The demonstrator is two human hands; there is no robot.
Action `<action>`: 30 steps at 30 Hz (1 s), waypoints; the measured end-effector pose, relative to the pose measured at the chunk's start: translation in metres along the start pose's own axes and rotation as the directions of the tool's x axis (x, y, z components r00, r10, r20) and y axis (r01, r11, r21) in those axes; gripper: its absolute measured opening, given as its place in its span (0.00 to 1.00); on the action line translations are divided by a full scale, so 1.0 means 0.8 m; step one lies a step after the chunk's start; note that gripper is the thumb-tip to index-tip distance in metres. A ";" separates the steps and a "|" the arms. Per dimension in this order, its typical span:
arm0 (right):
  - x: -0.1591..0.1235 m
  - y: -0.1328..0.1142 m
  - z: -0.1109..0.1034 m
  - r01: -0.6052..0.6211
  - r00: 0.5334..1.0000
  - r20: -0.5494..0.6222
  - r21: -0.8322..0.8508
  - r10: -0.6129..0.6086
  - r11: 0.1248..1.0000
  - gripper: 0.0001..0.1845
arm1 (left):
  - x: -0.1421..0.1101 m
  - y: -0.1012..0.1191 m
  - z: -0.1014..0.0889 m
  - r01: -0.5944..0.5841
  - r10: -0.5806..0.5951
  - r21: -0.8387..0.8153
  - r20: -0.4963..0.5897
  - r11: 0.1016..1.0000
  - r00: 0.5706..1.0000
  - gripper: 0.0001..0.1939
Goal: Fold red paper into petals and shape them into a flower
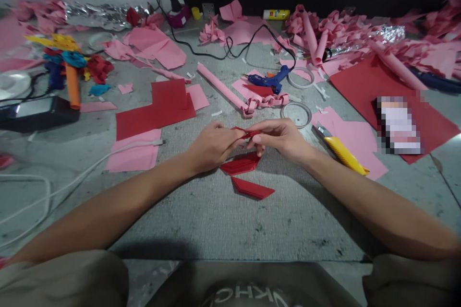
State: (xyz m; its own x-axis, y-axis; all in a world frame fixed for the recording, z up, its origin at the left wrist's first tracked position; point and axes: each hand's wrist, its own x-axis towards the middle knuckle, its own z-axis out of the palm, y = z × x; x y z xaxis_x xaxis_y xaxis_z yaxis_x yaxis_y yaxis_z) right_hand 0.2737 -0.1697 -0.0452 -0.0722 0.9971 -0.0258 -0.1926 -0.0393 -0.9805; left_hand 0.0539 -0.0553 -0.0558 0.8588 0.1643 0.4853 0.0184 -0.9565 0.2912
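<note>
Both hands meet over the middle of the table around a small piece of folded red paper. My left hand is closed on its left end, and my right hand pinches the right end between thumb and fingers. The fingers cover much of the piece. Just below them on the table lies a folded red paper strip with slanted ends. Nearer to me is another folded red strip, lying flat.
A yellow utility knife lies on pink paper to the right, near a phone on a red sheet. Behind my hands are a blue glue gun with a black cord, tape rings and a pink paper tube. Left, a white cable crosses papers.
</note>
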 end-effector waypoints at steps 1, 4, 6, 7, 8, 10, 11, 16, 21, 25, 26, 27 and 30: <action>0.000 0.000 0.001 0.014 1.000 -0.014 -0.012 -0.014 1.000 0.15 | 0.001 0.001 -0.001 -0.003 0.003 0.002 0.009 1.000 1.000 0.21; -0.002 0.000 0.006 0.053 0.997 -0.053 -0.030 -0.055 0.998 0.12 | 0.002 0.003 -0.001 0.022 -0.022 0.000 0.007 1.000 1.000 0.21; -0.004 0.000 0.008 0.066 0.994 -0.083 -0.034 -0.069 0.997 0.10 | 0.001 0.003 -0.001 0.063 -0.063 -0.013 -0.008 0.998 0.998 0.21; -0.004 0.000 0.008 0.068 0.992 -0.104 -0.031 -0.071 0.997 0.09 | 0.001 0.003 -0.001 0.083 -0.083 -0.024 -0.016 0.996 0.996 0.21; -0.004 0.001 0.008 0.072 0.989 -0.128 -0.025 -0.074 0.997 0.09 | 0.000 0.002 -0.001 0.104 -0.105 -0.037 -0.023 0.994 0.994 0.20; -0.003 0.003 0.006 0.089 0.982 -0.170 0.003 -0.087 0.996 0.08 | 0.000 0.001 -0.003 0.150 -0.154 -0.075 -0.041 0.986 0.987 0.20; -0.002 0.004 0.005 0.098 0.978 -0.185 0.018 -0.093 0.995 0.08 | 0.000 0.000 -0.005 0.180 -0.186 -0.102 -0.054 0.978 0.981 0.20; 0.001 0.004 0.000 0.097 0.979 -0.182 0.048 -0.086 0.994 0.09 | 0.003 -0.002 -0.014 0.267 -0.295 -0.273 -0.068 0.924 0.953 0.20; -0.002 -0.006 0.005 0.042 0.997 -0.066 -0.143 -0.051 0.989 0.17 | 0.005 0.001 -0.015 0.286 -0.308 -0.261 -0.047 0.922 0.950 0.20; -0.001 -0.004 0.005 0.046 0.993 -0.106 -0.109 -0.057 0.993 0.19 | 0.007 0.002 -0.016 0.308 -0.325 -0.273 -0.020 0.912 0.946 0.19; -0.001 -0.002 0.005 0.050 0.992 -0.115 -0.086 -0.060 0.995 0.18 | 0.007 0.002 -0.016 0.313 -0.331 -0.274 -0.022 0.909 0.943 0.19; -0.001 -0.001 0.005 0.053 0.991 -0.121 -0.067 -0.061 0.996 0.18 | 0.008 0.002 -0.016 0.317 -0.337 -0.272 -0.028 0.909 0.941 0.20; -0.002 0.002 0.008 0.056 0.989 -0.137 -0.035 -0.060 0.998 0.19 | 0.009 0.001 -0.016 0.317 -0.339 -0.268 -0.040 0.910 0.940 0.21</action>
State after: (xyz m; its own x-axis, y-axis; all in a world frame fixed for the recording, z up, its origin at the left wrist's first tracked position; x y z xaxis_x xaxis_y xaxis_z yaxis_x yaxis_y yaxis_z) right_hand 0.2669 -0.1717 -0.0452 0.0745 0.9972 0.0066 -0.1616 0.0186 -0.9867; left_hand 0.0534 -0.0514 -0.0413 0.7801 0.4888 0.3906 0.1521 -0.7537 0.6394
